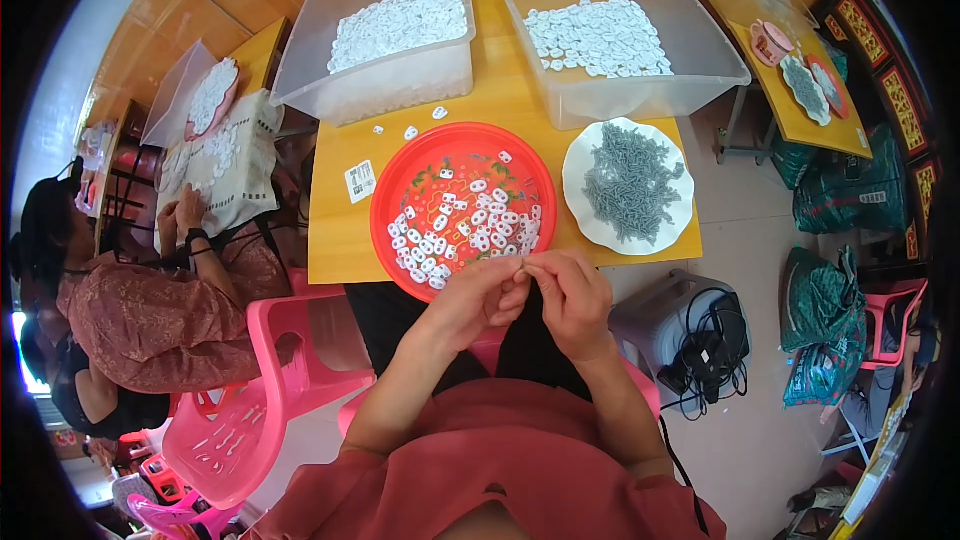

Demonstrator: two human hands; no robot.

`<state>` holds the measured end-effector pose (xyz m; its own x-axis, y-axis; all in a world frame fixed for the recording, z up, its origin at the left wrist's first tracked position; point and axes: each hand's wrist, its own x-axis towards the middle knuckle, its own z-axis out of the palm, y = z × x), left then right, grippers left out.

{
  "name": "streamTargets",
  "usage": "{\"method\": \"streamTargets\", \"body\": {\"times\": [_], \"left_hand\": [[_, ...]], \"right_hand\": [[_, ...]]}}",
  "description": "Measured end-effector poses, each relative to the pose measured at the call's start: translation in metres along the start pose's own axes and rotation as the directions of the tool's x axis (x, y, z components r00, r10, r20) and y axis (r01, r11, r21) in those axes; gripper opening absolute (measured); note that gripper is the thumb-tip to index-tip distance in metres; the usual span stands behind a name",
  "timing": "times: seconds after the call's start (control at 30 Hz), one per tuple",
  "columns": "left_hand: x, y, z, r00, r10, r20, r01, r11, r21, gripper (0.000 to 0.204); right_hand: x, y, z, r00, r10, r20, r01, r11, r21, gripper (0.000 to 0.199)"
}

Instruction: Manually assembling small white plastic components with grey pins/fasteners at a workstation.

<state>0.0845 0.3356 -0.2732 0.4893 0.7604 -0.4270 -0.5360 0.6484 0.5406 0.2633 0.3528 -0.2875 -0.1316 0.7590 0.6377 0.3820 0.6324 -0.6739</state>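
Observation:
My left hand (484, 296) and my right hand (573, 302) meet over the near edge of a red round tray (381, 202). Fingers of both are pinched together at the tips; whatever they hold is too small or hidden to name. Small white oval plastic pieces with two holes (428, 265) lie scattered in the tray, mostly in its nearer half. To the right of the tray, a white scalloped plate (578, 212) bears a heap of small grey screw-like pieces (632, 185).
Two clear plastic bins (300, 90) (690, 90) with white pieces stand at the table's (335, 230) back. A white label (360, 181) lies left of the tray. At left, another person (165, 310) works beside a pink chair (275, 380). Black cables (710, 350) hang over a stool at right.

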Motion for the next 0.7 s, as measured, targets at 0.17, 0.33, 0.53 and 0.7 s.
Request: {"method": "streamTargets", "body": {"times": [0.17, 0.33, 0.53, 0.7], "left_hand": [[0.005, -0.016, 0.015, 0.855, 0.503, -0.129, -0.207, 0.558, 0.803, 0.023], [0.004, -0.014, 0.018, 0.742, 0.666, 0.08, -0.24, 0.152, 0.959, 0.012], [0.007, -0.011, 0.012, 0.65, 0.633, 0.421, -0.126, -0.457, 0.88, 0.012], [0.006, -0.007, 0.011, 0.922, 0.342, -0.181, -0.172, 0.781, 0.6, 0.027]], "right_hand": [[0.001, -0.007, 0.002, 0.955, 0.292, 0.048, -0.296, 0.947, 0.127, 0.007], [-0.005, 0.001, 0.001, 0.886, 0.446, 0.122, -0.463, 0.853, 0.242, 0.007], [-0.01, 0.005, -0.001, 0.79, 0.572, 0.221, -0.612, 0.712, 0.346, 0.01], [-0.003, -0.007, -0.005, 0.866, 0.475, 0.154, -0.499, 0.82, 0.281, 0.008]]}}
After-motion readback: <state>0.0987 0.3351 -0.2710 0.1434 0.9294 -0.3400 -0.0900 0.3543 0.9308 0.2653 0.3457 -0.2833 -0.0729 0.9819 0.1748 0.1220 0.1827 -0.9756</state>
